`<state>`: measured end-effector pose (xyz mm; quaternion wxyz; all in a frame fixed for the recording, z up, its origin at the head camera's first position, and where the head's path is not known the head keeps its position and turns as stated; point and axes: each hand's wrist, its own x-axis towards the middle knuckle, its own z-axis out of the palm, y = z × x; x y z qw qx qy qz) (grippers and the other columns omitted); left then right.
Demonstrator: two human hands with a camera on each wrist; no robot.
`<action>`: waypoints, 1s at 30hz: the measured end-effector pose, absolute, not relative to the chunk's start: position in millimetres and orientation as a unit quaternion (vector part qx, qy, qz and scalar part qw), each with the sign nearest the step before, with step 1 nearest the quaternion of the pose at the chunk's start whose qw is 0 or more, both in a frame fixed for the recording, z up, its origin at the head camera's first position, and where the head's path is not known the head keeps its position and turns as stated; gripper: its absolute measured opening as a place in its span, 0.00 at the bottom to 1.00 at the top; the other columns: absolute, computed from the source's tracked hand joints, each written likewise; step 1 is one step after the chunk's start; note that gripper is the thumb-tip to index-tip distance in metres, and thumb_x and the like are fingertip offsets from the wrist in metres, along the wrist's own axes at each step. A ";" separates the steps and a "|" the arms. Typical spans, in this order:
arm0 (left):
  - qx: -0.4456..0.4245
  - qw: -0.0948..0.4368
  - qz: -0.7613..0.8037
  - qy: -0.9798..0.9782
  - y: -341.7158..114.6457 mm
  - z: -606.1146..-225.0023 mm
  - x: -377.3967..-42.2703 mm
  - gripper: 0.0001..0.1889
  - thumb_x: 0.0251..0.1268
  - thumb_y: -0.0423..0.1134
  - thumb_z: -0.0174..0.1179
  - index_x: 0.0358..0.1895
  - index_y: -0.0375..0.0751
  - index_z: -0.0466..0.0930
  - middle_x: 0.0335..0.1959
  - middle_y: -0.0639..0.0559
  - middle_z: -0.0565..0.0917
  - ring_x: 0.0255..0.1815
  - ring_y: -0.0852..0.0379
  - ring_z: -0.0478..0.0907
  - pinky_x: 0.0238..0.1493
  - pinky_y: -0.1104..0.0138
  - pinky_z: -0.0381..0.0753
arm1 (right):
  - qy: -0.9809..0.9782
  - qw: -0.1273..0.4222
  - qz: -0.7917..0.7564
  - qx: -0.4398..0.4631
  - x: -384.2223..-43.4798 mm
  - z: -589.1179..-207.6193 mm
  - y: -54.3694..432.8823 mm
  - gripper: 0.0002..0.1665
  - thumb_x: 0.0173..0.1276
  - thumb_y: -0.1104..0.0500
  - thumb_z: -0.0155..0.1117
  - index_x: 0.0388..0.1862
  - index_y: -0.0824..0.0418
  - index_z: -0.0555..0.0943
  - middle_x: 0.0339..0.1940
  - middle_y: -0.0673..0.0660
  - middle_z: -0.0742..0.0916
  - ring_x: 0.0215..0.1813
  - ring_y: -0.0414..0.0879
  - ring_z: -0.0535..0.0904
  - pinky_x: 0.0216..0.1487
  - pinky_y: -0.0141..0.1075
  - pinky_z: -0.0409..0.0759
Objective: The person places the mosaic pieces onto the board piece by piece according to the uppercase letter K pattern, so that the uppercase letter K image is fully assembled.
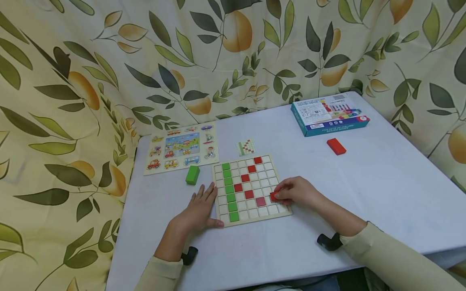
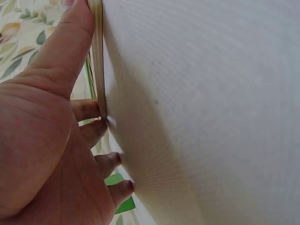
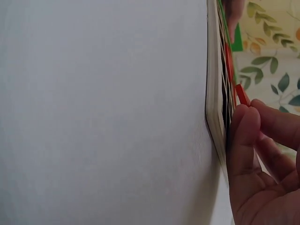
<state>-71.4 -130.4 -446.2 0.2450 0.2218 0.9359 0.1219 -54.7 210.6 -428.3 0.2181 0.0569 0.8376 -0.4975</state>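
Observation:
A wooden grid board (image 1: 240, 210) lies on the table, with green square tiles (image 1: 231, 197) in one column and red square tiles (image 1: 249, 195) in diagonal lines. My right hand (image 1: 299, 193) pinches a red tile (image 3: 243, 95) between thumb and fingertips, low over the right side of the board. At the board's left edge, my left hand (image 1: 194, 210) rests with its fingers spread, the thumb at the lower left corner. In the left wrist view that thumb (image 2: 63, 51) touches the board's wooden rim (image 2: 98, 61).
A green block (image 1: 192, 175) stands left of the board, near a vehicle picture puzzle (image 1: 182, 147). Behind the board lies a small pattern card (image 1: 246, 148). A teal box (image 1: 329, 115) and a red block (image 1: 336, 146) sit at the back right. Patterned curtains (image 1: 233, 60) surround the table.

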 end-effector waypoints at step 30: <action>0.216 0.242 0.125 0.938 -131.5 -445.3 -71.1 0.65 0.47 0.63 0.75 0.83 0.44 0.42 0.84 0.50 0.40 0.82 0.42 0.31 0.78 0.46 0.41 | 0.902 0.185 -0.390 -0.011 -27.9 -426.5 186.4 0.03 0.63 0.62 0.73 0.34 0.58 0.86 0.24 0.50 0.82 0.29 0.45 0.75 0.29 0.35 0.74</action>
